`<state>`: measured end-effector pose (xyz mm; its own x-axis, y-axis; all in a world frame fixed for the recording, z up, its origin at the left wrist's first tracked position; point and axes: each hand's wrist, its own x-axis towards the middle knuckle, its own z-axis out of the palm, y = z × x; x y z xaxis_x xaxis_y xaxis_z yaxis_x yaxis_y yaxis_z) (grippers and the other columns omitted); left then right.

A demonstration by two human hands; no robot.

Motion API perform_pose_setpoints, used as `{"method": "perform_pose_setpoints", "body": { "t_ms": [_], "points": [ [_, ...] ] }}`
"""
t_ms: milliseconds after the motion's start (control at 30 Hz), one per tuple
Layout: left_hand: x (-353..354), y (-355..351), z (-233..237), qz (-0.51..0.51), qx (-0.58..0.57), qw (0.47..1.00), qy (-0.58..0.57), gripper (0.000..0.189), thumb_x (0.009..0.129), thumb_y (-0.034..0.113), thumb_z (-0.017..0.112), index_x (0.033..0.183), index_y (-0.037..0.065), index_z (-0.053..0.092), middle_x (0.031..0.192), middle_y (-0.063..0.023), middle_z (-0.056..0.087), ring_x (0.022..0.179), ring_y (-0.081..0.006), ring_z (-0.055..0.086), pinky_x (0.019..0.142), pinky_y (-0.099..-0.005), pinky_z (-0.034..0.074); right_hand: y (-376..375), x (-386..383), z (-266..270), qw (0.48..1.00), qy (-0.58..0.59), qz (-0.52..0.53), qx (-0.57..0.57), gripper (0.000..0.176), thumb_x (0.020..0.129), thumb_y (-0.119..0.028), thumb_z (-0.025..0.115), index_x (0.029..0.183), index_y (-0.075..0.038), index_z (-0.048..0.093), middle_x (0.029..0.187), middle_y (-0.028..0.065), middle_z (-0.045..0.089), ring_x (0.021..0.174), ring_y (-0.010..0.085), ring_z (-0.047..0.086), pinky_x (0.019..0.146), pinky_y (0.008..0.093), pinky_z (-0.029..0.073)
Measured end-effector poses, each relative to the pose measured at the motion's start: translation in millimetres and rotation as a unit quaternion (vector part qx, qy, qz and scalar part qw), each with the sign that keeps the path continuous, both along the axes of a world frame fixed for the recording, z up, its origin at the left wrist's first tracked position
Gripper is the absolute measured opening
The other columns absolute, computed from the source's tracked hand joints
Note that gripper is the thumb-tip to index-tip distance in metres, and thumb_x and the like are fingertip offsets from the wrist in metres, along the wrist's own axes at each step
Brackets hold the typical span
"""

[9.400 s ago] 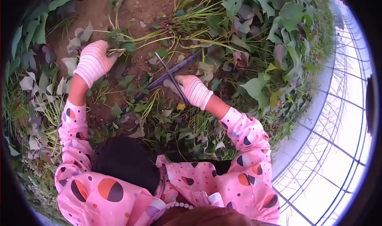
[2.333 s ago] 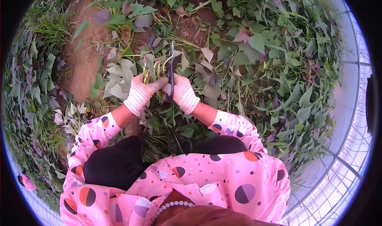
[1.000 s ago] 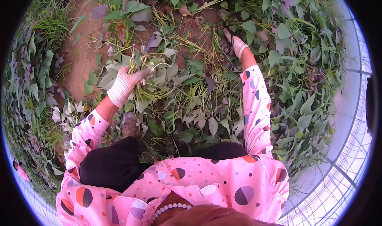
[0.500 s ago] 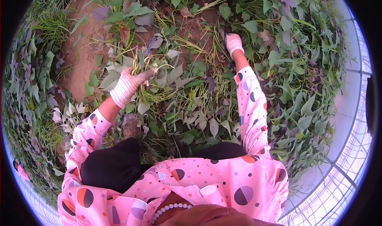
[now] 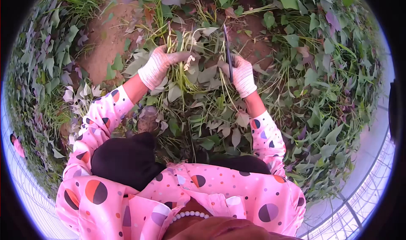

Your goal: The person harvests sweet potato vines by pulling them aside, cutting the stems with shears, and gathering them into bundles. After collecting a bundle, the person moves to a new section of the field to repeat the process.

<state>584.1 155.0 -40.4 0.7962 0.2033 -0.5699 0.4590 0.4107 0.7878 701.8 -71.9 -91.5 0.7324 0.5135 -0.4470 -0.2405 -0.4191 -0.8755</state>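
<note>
One stem bundle (image 5: 182, 77) in the closed left hand (image 5: 156, 66) lies left of a forward-pointing dark tool (image 5: 228, 47). Right hand (image 5: 242, 73): closed around tool and vine (image 5: 223, 79).

Soft daylt, overexp. gridded panels (image 5: 357, 197) lower R, fisheye distort., blk corners

The gloves (image 5: 154, 69) were ribbed, matt knitted cloth; the blade (image 5: 228, 50) looked like smooth metal. The shirt (image 5: 249, 193) was smooth cloth, the trousers (image 5: 122, 159) matt, the soil (image 5: 103, 50) rough, the beads (image 5: 192, 214) smooth.
</note>
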Motion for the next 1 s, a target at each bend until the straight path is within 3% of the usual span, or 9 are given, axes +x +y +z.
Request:
{"method": "perform_pose_setpoints", "body": {
  "t_ms": [100, 167, 300, 400, 533, 700, 800, 867, 1000],
  "points": [
    [-2, -1, 3, -0.001, 0.013, 1.000, -0.029, 0.040, 0.077, 0.024, 0.072, 0.108, 0.001, 0.063, 0.095, -0.0025, 0.066, 0.088, -0.0103, 0.059, 0.083, -0.0277, 0.045, 9, -36, 6, 0.995, -0.003, 0.079, 0.060, 0.030, 0.077, -0.021, 0.076, 0.095, -0.001, 0.064, 0.069, -0.0017, 0.059, 0.062, 0.0030, 0.047, 0.058, 0.0213, 0.043],
    [-5, -1, 2, -0.018, -0.012, 0.999, -0.043, 0.043, 0.076, 0.023, 0.073, 0.112, 0.002, 0.061, 0.099, -0.0027, 0.065, 0.091, -0.0113, 0.059, 0.086, -0.0284, 0.045, 17, -47, 3, 0.994, 0.011, 0.101, 0.037, 0.030, 0.077, -0.021, 0.076, 0.096, -0.001, 0.063, 0.068, -0.0026, 0.057, 0.061, 0.0027, 0.047, 0.057, 0.0211, 0.043],
    [-18, 4, -4, -0.028, -0.006, 0.999, -0.026, 0.043, 0.077, 0.021, 0.072, 0.114, 0.003, 0.060, 0.103, -0.0033, 0.065, 0.095, -0.0120, 0.058, 0.089, -0.0289, 0.044, 29, -56, 6, 0.992, 0.073, 0.083, 0.067, 0.030, 0.077, -0.020, 0.076, 0.096, -0.001, 0.063, 0.068, -0.0031, 0.057, 0.062, 0.0028, 0.047, 0.057, 0.0205, 0.042],
    [-26, 9, -8, -0.030, -0.061, 0.997, -0.049, 0.048, 0.079, 0.017, 0.068, 0.123, 0.004, 0.055, 0.109, -0.0030, 0.063, 0.098, -0.0128, 0.057, 0.092, -0.0293, 0.042, 33, -59, 2, 0.992, 0.015, 0.099, 0.076, 0.029, 0.078, -0.021, 0.076, 0.097, -0.002, 0.065, 0.071, -0.0027, 0.060, 0.063, 0.0032, 0.050, 0.059, 0.0211, 0.045],
    [-35, 9, -12, -0.003, -0.089, 0.992, -0.089, 0.040, 0.083, 0.023, 0.067, 0.114, 0.000, 0.060, 0.101, -0.0039, 0.066, 0.095, -0.0120, 0.060, 0.089, -0.0277, 0.045, 36, -59, 16, 0.980, -0.033, 0.192, 0.036, 0.030, 0.079, -0.022, 0.075, 0.099, -0.003, 0.066, 0.071, -0.0031, 0.061, 0.064, 0.0031, 0.050, 0.060, 0.0214, 0.046],
    [-46, 17, -35, 0.018, -0.129, 0.988, -0.079, 0.038, 0.081, 0.019, 0.069, 0.113, 0.001, 0.061, 0.102, -0.0036, 0.066, 0.093, -0.0117, 0.060, 0.089, -0.0279, 0.044, 36, -62, 15, 0.981, 0.037, 0.184, 0.041, 0.038, 0.076, -0.024, 0.079, 0.103, -0.003, 0.064, 0.073, -0.0028, 0.061, 0.065, 0.0031, 0.050, 0.061, 0.0220, 0.046],
    [-36, 9, -7, 0.021, -0.115, 0.990, -0.074, 0.039, 0.079, 0.019, 0.072, 0.112, 0.001, 0.062, 0.103, -0.0035, 0.066, 0.094, -0.0108, 0.059, 0.090, -0.0284, 0.043, 36, -67, 13, 0.981, 0.007, 0.182, 0.072, 0.045, 0.073, -0.026, 0.082, 0.106, -0.003, 0.063, 0.073, -0.0018, 0.061, 0.064, 0.0037, 0.051, 0.061, 0.0223, 0.047],
    [-36, 8, -8, 0.019, -0.105, 0.991, -0.079, 0.039, 0.079, 0.019, 0.073, 0.112, 0.001, 0.062, 0.103, -0.0032, 0.066, 0.094, -0.0106, 0.059, 0.090, -0.0284, 0.043, 38, -71, 14, 0.985, -0.031, 0.168, 0.034, 0.048, 0.070, -0.028, 0.084, 0.106, -0.003, 0.063, 0.075, 0.0013, 0.064, 0.064, 0.0064, 0.054, 0.063, 0.0242, 0.049],
    [-40, 8, -14, 0.004, -0.089, 0.992, -0.089, 0.039, 0.078, 0.019, 0.074, 0.112, 0.001, 0.063, 0.102, -0.0026, 0.067, 0.094, -0.0099, 0.058, 0.091, -0.0282, 0.043, 35, -79, -1, 0.982, -0.087, 0.158, 0.062, 0.048, 0.069, -0.028, 0.084, 0.106, -0.003, 0.063, 0.077, 0.0052, 0.065, 0.065, 0.0110, 0.059, 0.065, 0.0265, 0.051]
  ]
}}
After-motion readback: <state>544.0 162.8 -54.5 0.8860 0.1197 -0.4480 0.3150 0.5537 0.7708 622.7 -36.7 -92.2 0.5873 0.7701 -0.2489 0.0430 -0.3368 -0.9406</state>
